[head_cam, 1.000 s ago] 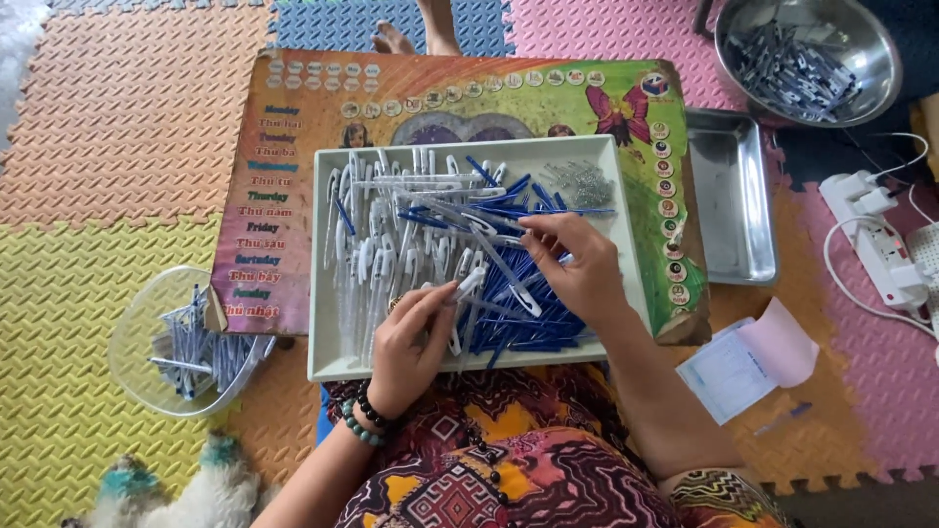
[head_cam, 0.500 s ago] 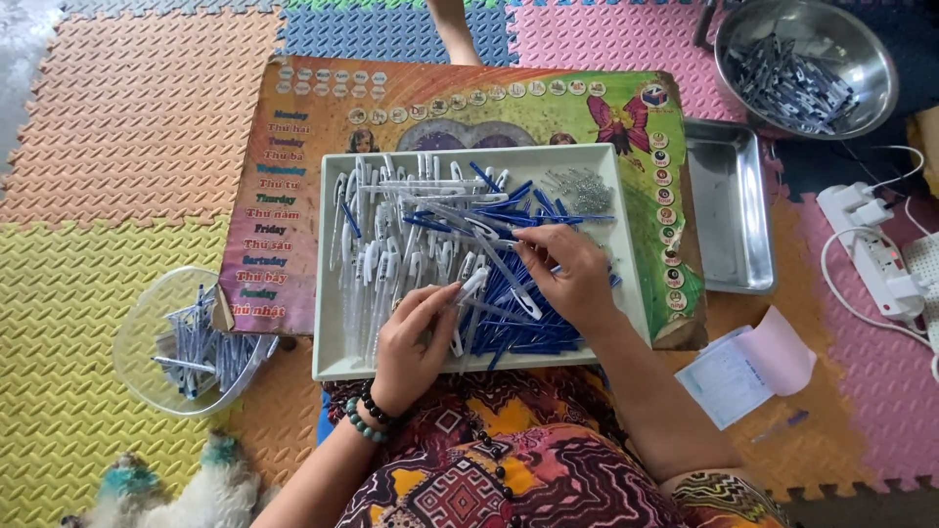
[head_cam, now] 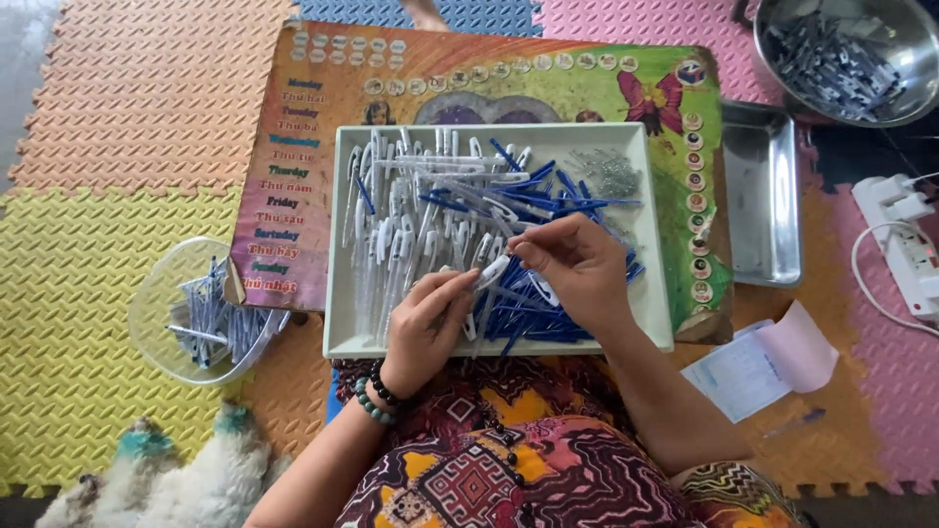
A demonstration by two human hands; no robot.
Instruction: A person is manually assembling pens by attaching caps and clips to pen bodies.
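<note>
With the bowl (head_cam: 191,313) of finished pens off to the left, the left hand (head_cam: 427,328) and right hand (head_cam: 577,274) both pinch one clear barrel (head_cam: 492,273) over the tray (head_cam: 337,293); best kept low there so loose blue refills (head_cam: 548,318) stay reachable.
</note>
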